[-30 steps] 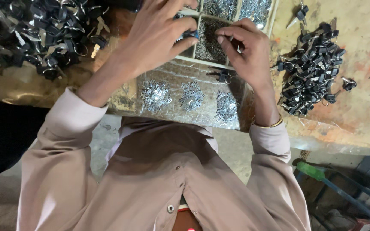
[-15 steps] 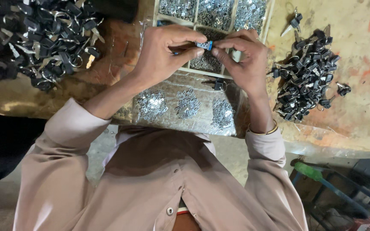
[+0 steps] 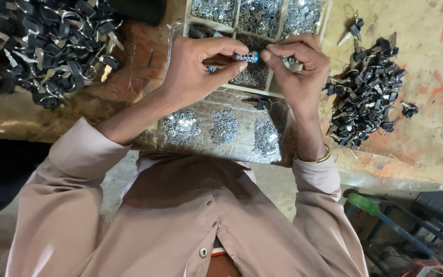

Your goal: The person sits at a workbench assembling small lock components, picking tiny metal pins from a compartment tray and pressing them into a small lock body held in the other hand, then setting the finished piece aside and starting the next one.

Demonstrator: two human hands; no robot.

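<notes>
My left hand (image 3: pixel 196 66) pinches a small blue and silver cylinder (image 3: pixel 247 57) between thumb and fingers, above a wooden compartment tray (image 3: pixel 278 92) of tiny metal parts. My right hand (image 3: pixel 298 66) meets it from the right, fingertips closed on the cylinder's end or on a tiny piece I cannot make out. Both hands hover over the tray's near row. Below them, three small heaps of silver metal bits (image 3: pixel 224 125) lie on a clear plastic sheet.
A big heap of black-headed keys (image 3: pixel 42 46) covers the left of the worn bench. A smaller pile of black keys (image 3: pixel 370 97) lies at the right, with single ones nearby. A green-handled tool (image 3: pixel 365 204) and a metal frame sit low at the right.
Both hands drew back from the tray toward me and came together. The left hand now holds the blue cylinder up, with the right fingertips at its end.
</notes>
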